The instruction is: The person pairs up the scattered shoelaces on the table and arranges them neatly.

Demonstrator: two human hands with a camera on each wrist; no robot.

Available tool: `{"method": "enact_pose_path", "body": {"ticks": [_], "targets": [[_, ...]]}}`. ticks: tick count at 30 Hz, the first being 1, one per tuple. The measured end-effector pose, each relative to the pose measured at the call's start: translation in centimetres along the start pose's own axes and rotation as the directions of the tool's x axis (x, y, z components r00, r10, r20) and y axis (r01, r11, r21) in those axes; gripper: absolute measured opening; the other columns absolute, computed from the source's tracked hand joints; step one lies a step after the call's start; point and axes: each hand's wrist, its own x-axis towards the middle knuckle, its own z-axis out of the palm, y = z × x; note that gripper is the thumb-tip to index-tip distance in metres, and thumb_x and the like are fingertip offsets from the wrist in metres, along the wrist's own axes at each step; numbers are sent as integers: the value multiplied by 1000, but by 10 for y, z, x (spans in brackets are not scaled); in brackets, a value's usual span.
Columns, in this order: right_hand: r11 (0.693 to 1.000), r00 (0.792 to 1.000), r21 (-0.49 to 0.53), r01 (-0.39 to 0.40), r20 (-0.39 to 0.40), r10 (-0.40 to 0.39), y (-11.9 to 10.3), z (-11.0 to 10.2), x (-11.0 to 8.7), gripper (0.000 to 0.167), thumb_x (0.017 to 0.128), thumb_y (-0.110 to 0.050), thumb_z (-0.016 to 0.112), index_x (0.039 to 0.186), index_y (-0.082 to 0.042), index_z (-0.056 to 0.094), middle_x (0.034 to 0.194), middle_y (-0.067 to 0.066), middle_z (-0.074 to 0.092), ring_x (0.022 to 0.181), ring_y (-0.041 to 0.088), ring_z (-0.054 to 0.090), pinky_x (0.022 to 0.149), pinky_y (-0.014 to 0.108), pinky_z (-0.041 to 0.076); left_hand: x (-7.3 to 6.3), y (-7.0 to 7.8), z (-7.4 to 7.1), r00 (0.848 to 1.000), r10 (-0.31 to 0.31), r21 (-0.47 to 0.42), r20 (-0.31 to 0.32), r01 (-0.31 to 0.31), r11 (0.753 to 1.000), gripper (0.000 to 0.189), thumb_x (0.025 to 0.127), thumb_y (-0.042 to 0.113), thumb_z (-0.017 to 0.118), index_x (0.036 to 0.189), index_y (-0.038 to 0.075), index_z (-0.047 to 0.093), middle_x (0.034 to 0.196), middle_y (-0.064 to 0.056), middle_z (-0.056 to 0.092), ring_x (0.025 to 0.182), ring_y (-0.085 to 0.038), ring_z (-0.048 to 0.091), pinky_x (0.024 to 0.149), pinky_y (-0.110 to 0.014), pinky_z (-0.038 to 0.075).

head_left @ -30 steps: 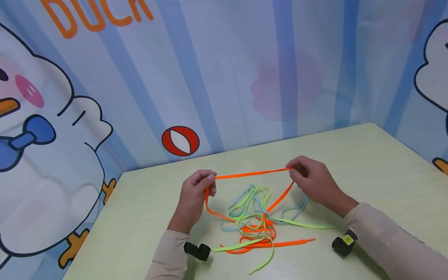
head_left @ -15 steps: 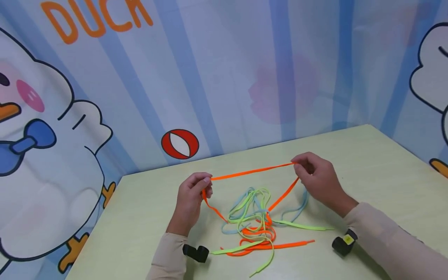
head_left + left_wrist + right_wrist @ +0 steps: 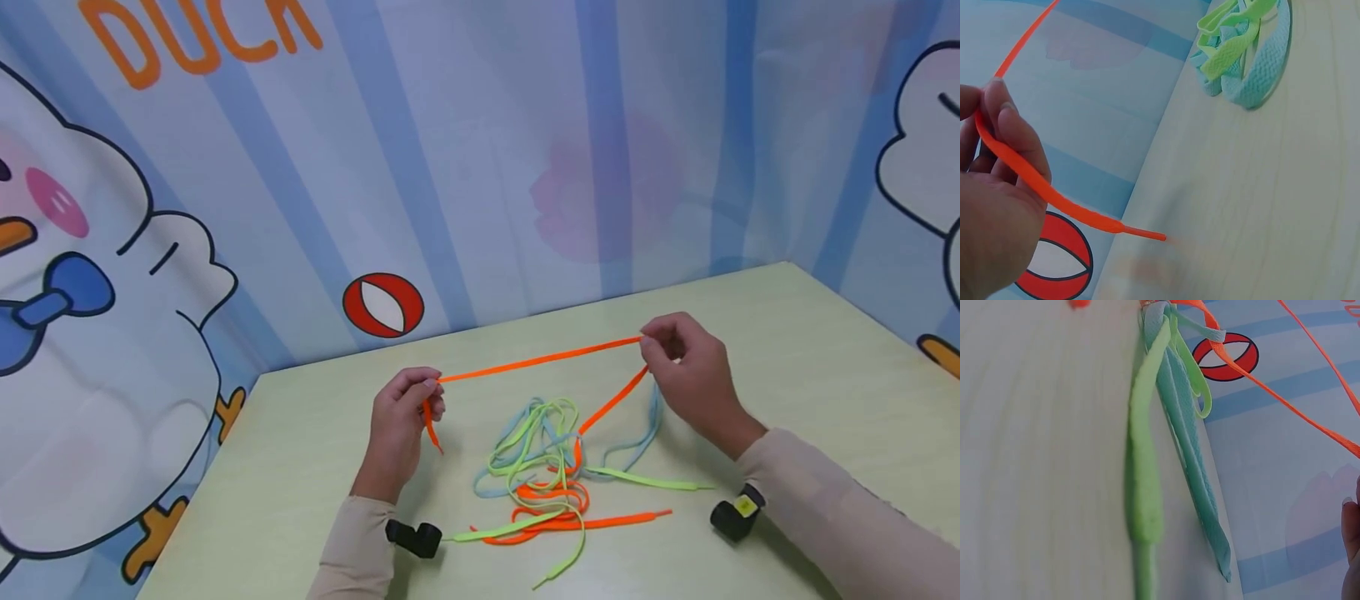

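An orange shoelace [image 3: 540, 360] stretches taut between the two hands above the table. My left hand [image 3: 401, 425] pinches it near one end between thumb and fingers. Below that grip the short tail with its tip [image 3: 1144, 233] dangles free in the left wrist view. My right hand [image 3: 692, 375] pinches the same lace farther along, and from there it slants down into the tangle. Green [image 3: 536, 425] and light blue laces [image 3: 652, 421] lie looped together on the table between the hands, with more orange coils in front. Only a few fingers of the right hand show in the right wrist view.
The pale wooden table [image 3: 315, 467] meets a printed blue cloth backdrop [image 3: 480, 167] at its back edge. One green lace end [image 3: 675, 484] points right, and another [image 3: 551, 579] toward the front. Black wrist cameras sit on both sleeves.
The hands have drawn farther apart, the right one up and to the right. The orange lace's left end has come out of the tangle and now hangs from the left hand.
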Motion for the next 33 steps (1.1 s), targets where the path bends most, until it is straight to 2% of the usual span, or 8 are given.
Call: {"method": "enact_pose_path", "body": {"ticks": [7,14,17,21,28,33], "targets": [[1000,1000,0,-3,-10,3,1,0,2,12,98,-8,59,108,-1,62,90,4,65,78,11,57,72,16,46,3,-1,-2,998,-16,13,-63,17,1000,20,101,17,57,116,5,64,103,-16,60,81,-22,59,80,-28,54],[1000,1000,7,-6,-9,6,5,0,3,12,99,-9,59,108,-2,61,86,3,65,75,10,60,70,17,47,5,0,-4,989,-28,42,-146,35,999,21,100,18,57,114,5,65,106,-17,60,95,-31,61,87,-29,54],[1000,1000,10,-17,-6,17,6,0,3,13,99,-10,58,108,-2,61,87,3,65,75,11,60,70,17,47,5,-1,-5,987,-40,42,-157,47,998,21,100,18,56,114,5,65,105,-16,61,98,-33,61,88,-29,53],[999,999,23,-35,-7,35,7,-1,3,14,100,-12,57,109,-2,61,89,4,65,74,12,61,68,17,48,6,-2,-7,985,-43,41,-165,51,998,22,100,17,56,115,4,65,104,-15,61,95,-30,62,87,-29,54],[996,996,38,-87,5,87,9,-4,4,16,101,-14,55,113,-3,60,91,5,65,72,13,63,67,17,49,6,-3,-10,981,-55,-27,-184,51,998,22,101,17,54,115,3,63,103,-15,59,88,-24,61,87,-30,54],[992,992,35,-123,5,123,10,-5,4,18,102,-16,55,114,-4,61,93,5,66,72,14,63,67,17,51,8,-4,-12,980,-64,-23,-190,61,998,23,102,19,55,116,4,63,105,-15,59,88,-23,61,87,-29,53]]}}
